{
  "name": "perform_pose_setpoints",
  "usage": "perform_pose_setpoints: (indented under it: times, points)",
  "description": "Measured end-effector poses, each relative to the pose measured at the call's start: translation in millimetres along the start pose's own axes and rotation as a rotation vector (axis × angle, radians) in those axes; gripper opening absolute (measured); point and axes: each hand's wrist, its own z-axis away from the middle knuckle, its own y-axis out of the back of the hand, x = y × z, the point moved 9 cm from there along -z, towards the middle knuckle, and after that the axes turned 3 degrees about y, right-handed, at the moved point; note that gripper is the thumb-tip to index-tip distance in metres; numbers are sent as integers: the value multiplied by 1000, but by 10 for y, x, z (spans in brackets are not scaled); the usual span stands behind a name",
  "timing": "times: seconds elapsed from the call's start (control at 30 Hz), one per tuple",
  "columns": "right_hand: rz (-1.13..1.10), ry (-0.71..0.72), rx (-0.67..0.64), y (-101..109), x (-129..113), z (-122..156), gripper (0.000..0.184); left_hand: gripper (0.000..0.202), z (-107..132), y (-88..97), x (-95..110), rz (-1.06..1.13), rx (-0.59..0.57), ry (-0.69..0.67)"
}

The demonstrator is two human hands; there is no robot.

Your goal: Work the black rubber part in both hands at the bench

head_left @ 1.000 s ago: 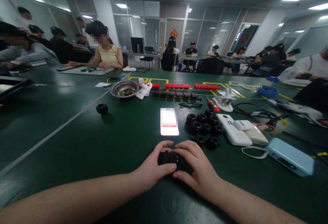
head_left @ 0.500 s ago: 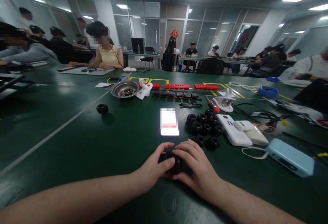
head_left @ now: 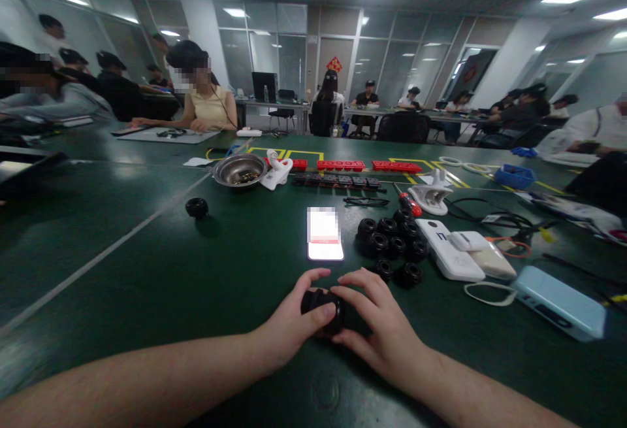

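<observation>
Low in the middle of the head view, a black round plastic fitting (head_left: 313, 299) is held just above the table between both hands. My left hand (head_left: 296, 311) grips it from the left, its thumb pressed across the front and its index finger arched over the top. From the right, my right hand (head_left: 375, 313) curls its fingers and thumb round the same fitting. The fingers partly hide the piece. Beyond my right hand sits a cluster of similar black fittings (head_left: 378, 243) with round central holes. A single black fitting (head_left: 196, 208) stands apart at the left.
A lit phone (head_left: 325, 249) lies just beyond my hands. Behind it are a metal bowl (head_left: 240, 171) with small brass-coloured pieces, red blocks (head_left: 340, 165), a black strip (head_left: 337, 181) and a screwdriver (head_left: 409, 204). White devices (head_left: 449, 250) and a light-blue box (head_left: 561, 302) stand right. People sit around.
The fitting has turned slightly between my fingers, and more of its left end shows. My fingers have shifted only a little. The surrounding things lie as before.
</observation>
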Motion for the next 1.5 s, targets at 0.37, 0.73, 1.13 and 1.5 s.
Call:
perform_pose_setpoints:
  times: [0.37, 0.73, 1.13, 1.5]
  points:
    - [-35, -48, 19, 56, 19, -11, 35, 69, 39, 13, 92, -148, 19, -47]
    - [-19, 13, 36, 58, -29, -10, 41, 57, 2, 19, -18, -22, 30, 19]
    - [21, 104, 45, 65, -87, 12, 47, 61, -5, -35, -53, -75, 3, 53]
    - [-18, 86, 26, 70, -72, -8, 33, 68, -24, -16, -70, 17, -21, 68]
